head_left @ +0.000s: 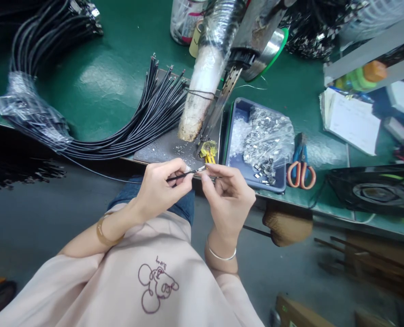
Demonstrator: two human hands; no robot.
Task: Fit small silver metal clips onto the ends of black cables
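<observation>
My left hand (164, 188) pinches a black cable (180, 176) close to its end, just in front of the table's edge. The cable's bare tip points right, to the fingertips of my right hand (227, 190). Thumb and forefinger of that hand are pressed together at the tip, on something small that I cannot make out. Just beyond the fingers are a yellow tool (209, 152) and a dark mat (154, 150). A bundle of black cables (130, 136) lies on the mat, left of a white wrapped tube (202, 91).
A blue tray (229, 150) of small metal parts is right of the mat. Further right are scissors (301, 170), papers (352, 120) and a black fan-like object (375, 193). A solder spool (268, 56) and a plastic jar (184, 20) stand behind. More cables (52, 36) lie back left.
</observation>
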